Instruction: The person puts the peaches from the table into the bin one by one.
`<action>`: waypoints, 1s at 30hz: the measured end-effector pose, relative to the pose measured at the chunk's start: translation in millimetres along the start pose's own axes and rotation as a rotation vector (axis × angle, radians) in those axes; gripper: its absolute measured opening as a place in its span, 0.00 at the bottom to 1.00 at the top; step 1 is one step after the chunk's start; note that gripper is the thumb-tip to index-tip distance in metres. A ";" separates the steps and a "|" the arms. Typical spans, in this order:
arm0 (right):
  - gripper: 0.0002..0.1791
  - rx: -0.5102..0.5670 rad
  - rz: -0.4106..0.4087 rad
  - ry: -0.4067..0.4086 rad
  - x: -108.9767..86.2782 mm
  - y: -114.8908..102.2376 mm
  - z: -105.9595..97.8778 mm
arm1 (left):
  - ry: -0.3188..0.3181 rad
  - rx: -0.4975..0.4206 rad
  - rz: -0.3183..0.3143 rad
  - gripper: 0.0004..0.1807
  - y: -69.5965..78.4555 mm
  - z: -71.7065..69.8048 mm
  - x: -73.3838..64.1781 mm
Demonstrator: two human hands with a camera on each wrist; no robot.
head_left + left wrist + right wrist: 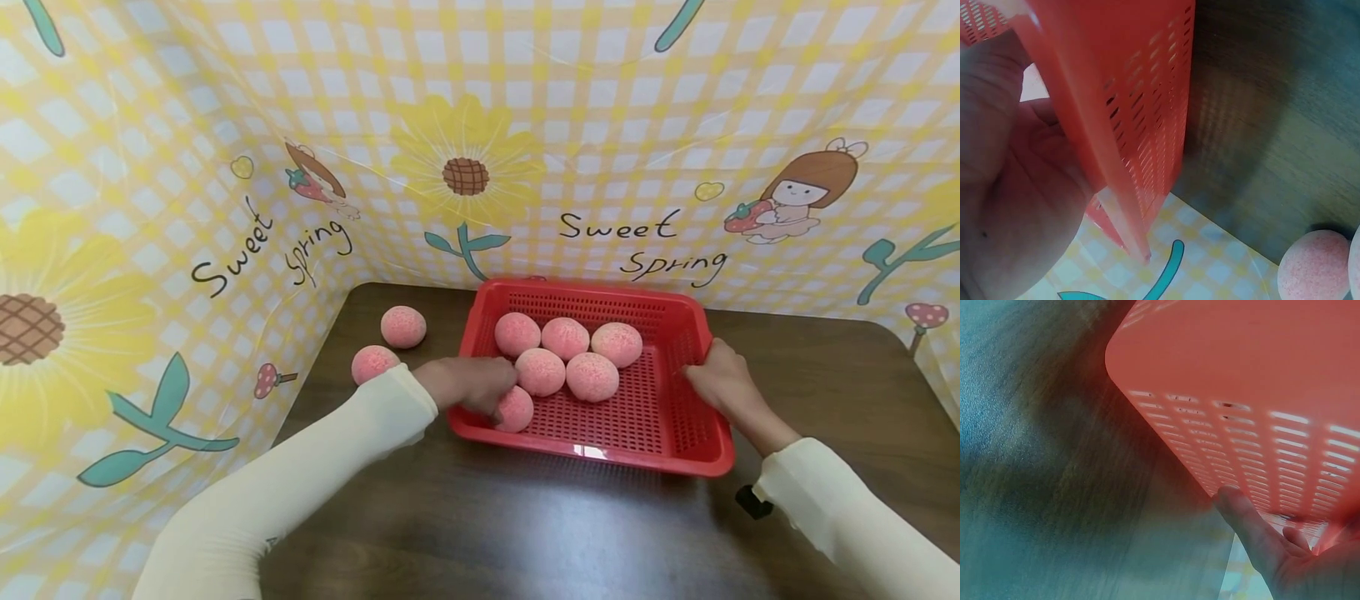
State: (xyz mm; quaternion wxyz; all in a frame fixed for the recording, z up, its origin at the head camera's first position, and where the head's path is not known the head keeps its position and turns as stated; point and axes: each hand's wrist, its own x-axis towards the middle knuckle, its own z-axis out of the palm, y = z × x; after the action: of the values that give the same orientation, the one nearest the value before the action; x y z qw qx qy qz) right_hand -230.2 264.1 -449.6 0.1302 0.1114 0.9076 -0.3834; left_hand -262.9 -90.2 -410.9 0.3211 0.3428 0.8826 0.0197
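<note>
My left hand (480, 385) reaches over the left rim of a red perforated plastic basket (588, 457). Its curled fingers and thumb hold a pink speckled peach (516, 410) down in the near left corner. In the left wrist view the basket's wall (1147, 119) hides most of the fingers and that peach. Several similar peaches (592, 377) lie grouped in the basket's left and middle part. On the opposite short side, my right hand (722, 379) grips the basket's rim, with some fingers along the outside of the slotted wall (1247, 440).
Two more peaches rest on the dark wooden table (480, 533) left of the basket: one farther back (403, 327), one partly behind the left sleeve (373, 364). A yellow checked cloth (352, 75) stands along the table's back and left edges.
</note>
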 end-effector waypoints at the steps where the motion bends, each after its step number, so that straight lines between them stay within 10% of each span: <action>1: 0.29 0.000 -0.001 0.000 0.0 -0.2 0.0 | -0.005 -0.006 0.000 0.08 -0.4 -1.3 -0.5; 9: 0.29 0.000 -0.006 0.002 0.2 -0.9 -0.8 | 0.041 -0.070 0.088 0.10 -10.8 -21.9 -12.0; 20: 0.29 -0.001 -0.008 0.000 0.6 0.4 0.7 | 0.554 0.065 0.126 0.14 -58.3 -62.2 -44.5; 30: 0.28 0.006 0.003 0.002 1.8 1.7 1.0 | 0.592 0.106 0.047 0.16 -120.6 -60.0 -60.8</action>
State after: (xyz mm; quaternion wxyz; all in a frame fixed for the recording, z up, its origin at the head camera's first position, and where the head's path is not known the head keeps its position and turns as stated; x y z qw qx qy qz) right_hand -231.3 264.6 -452.0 0.1297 0.1133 0.9064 -0.3859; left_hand -335.1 -208.8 -360.4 0.0309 0.3586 0.9295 0.0803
